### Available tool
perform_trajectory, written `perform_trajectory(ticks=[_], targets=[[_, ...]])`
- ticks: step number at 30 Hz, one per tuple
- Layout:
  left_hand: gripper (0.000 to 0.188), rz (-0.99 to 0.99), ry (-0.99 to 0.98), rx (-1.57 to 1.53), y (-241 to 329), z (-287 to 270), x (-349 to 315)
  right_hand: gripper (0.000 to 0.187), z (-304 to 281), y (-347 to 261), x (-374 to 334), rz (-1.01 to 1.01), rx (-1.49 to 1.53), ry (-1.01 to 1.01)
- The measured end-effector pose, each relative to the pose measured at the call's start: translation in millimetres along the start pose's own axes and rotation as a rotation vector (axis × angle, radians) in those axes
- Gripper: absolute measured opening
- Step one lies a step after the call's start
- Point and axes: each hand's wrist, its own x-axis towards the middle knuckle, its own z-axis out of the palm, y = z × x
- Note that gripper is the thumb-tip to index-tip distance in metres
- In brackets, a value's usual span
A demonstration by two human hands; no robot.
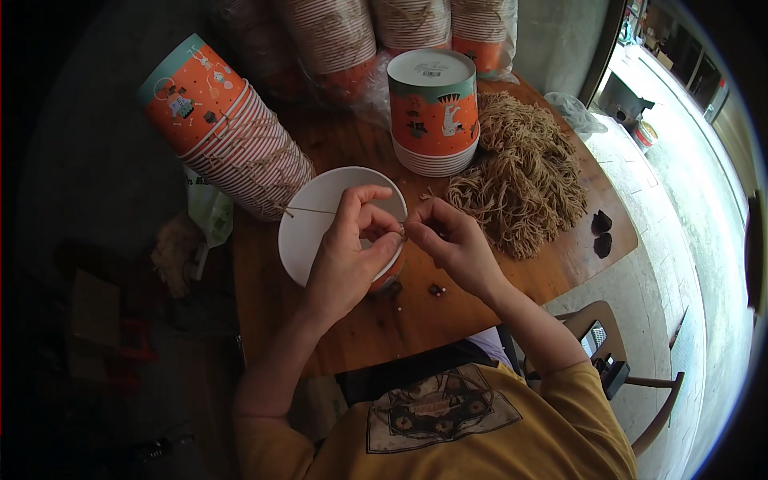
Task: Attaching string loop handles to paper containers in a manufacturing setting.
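A paper bucket, white inside with orange showing below its rim, tilts toward me on the wooden table. A thin tan cord runs from the left side of its rim across the mouth to my fingers. My left hand lies over the bucket's mouth, thumb and fingers closed at the right rim, index finger raised over the cord. Beside it, my right hand pinches the cord's end at the same spot on the rim. The fingertips partly hide the cord's end there.
A leaning stack of orange buckets with cords stands left; an upside-down stack stands behind. Bagged stacks line the back. A heap of tan cords lies right, near two dark pieces. A chair bears a phone.
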Motion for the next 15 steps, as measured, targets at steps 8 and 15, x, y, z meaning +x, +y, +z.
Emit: perform_trajectory(ticks=[8,15], targets=[[0.039,-0.101,-0.023,-0.136,-4,-3,4,0.016,-2,3,-5,-0.273,-0.362,0.15],[0.038,-0.2,-0.043,-0.249,2,0,6,0.015,-9,7,-5,-0.479,-0.502,0.116]])
